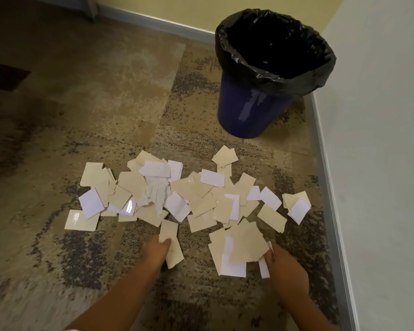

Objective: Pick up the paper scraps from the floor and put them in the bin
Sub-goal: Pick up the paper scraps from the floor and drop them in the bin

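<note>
The paper scraps [201,199] lie in a loose drift across the middle of the carpeted floor [81,115], beige and white pieces overlapping, with a crumpled white wad [157,191] among them at about ten o'clock from the hands; the bin [270,75], blue with a black liner [320,75], stands well apart at one o'clock, near the wall corner. The left hand [157,249] has its grip pinched narrow on a couple of beige pieces at the near edge; the right hand [279,261] has its grip closed on the side of a fanned stack of beige and white sheets. The risks, as I judge them: the right stack is held by one edge only, so its inner sheets could slide out on the lift; the glossy pieces look slippery; flat scraps on carpet resist fingertips; a carry to the bin may shed pieces short of the rim.
</note>
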`<control>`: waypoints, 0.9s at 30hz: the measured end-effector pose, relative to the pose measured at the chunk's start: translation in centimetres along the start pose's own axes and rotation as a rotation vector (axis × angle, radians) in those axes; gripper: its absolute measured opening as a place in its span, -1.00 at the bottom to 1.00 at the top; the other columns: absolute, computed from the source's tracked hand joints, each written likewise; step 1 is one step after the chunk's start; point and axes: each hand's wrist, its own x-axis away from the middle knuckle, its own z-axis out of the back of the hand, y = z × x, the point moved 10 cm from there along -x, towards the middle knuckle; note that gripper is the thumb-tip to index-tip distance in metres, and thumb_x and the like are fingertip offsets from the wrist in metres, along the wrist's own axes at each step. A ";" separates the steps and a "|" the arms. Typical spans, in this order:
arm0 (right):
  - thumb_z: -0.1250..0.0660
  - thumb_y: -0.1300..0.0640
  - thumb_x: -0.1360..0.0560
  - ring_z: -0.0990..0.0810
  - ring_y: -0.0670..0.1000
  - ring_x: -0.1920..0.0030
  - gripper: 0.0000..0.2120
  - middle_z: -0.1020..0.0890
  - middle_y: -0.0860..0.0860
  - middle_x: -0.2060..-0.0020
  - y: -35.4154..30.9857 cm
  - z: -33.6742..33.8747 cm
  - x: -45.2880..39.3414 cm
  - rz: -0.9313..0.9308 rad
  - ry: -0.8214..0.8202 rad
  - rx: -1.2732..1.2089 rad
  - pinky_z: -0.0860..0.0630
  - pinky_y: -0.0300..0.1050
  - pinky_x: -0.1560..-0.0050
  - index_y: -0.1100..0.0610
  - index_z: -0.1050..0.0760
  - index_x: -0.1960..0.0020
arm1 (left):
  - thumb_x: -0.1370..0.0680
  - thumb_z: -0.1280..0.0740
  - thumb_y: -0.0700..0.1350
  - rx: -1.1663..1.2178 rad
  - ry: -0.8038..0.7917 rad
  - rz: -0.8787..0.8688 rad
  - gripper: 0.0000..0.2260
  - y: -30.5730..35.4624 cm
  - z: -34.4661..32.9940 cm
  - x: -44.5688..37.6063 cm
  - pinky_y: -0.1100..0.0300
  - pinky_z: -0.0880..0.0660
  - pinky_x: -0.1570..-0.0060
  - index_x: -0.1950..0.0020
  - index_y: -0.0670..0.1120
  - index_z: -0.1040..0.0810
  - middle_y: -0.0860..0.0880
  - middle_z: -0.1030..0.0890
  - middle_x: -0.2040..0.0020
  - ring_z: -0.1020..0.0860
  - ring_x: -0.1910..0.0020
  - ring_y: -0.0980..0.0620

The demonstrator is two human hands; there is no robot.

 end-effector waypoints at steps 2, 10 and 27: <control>-0.04 0.00 -0.62 -0.45 -0.10 0.33 -0.67 -0.42 -0.12 0.38 0.4 0.3 0.1 -0.035 -0.022 -0.084 -0.49 -0.17 0.19 -0.05 -0.32 0.31 | -0.56 -0.27 -0.17 0.053 -0.038 -0.010 -0.63 0.5 -0.2 1.2 -0.11 -0.46 -0.22 -0.33 -0.26 -0.40 -0.29 -0.45 -0.28 -0.46 -0.21 -0.27; -0.18 0.14 -0.58 -0.42 0.05 0.34 -0.67 -0.46 0.09 0.42 -3.2 8.1 -0.9 0.028 0.171 -0.646 -0.25 -0.22 0.36 0.19 -0.40 0.34 | -0.62 -0.10 -0.21 0.102 -0.099 -0.121 -0.65 5.9 0.6 4.3 0.00 -0.43 -0.10 -0.40 -0.25 -0.29 -0.24 -0.40 -0.32 -0.41 -0.21 -0.19; 0.08 -0.22 -0.58 -0.47 -0.04 0.38 -0.50 -0.50 -0.02 0.27 -15.9 31.2 -14.3 0.153 0.360 -0.955 -0.45 -0.19 0.42 0.11 -0.39 -0.22 | -0.61 -0.13 -0.20 0.274 -0.129 -0.366 -0.78 24.4 6.6 8.1 0.24 -0.26 0.45 -0.23 -0.21 -0.41 -0.09 -0.41 0.27 -0.34 0.38 0.02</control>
